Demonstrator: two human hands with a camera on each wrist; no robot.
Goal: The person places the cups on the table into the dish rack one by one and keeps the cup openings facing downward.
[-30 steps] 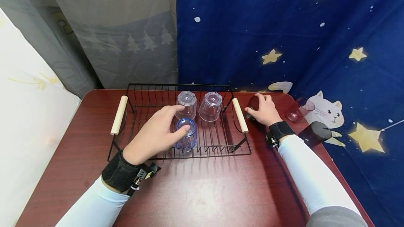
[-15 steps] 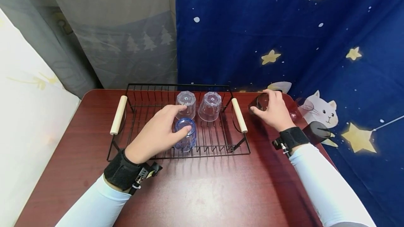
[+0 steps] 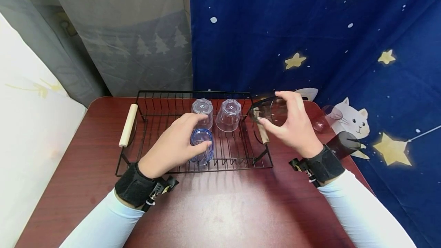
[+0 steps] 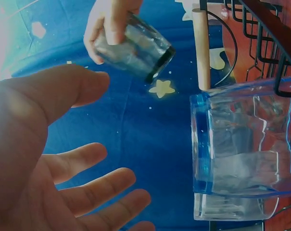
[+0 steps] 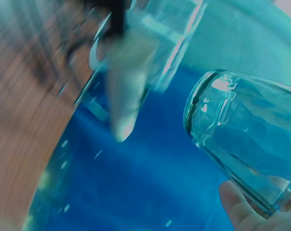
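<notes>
My right hand (image 3: 295, 127) grips a smoky see-through glass (image 3: 263, 111) between thumb and fingers. The glass lies on its side, bottom pointing left, and overlaps the rack's right wooden handle (image 3: 263, 133) in the head view. My left hand (image 3: 173, 144) hovers over the black wire rack (image 3: 224, 170) with fingers spread. In the left wrist view its thumb and fingers stand apart from the upside-down blue-tinted glass (image 4: 241, 139). Behind that one in the rack, two clear glasses, a left one (image 3: 202, 111) and a right one (image 3: 229, 116), also stand upside down.
To the right on the brown table (image 3: 224, 209) stand a pinkish glass (image 3: 321, 122) and a dark glass (image 3: 342, 144), the latter partly behind the right wrist. A blue curtain (image 3: 241, 41) hangs along the table's back edge. The rack's left wooden handle (image 3: 128, 125) is upright.
My right hand has lifted the smoky glass off the table at the right, turned it onto its side and brought it left to the rack's right handle. The left hand has barely moved.
</notes>
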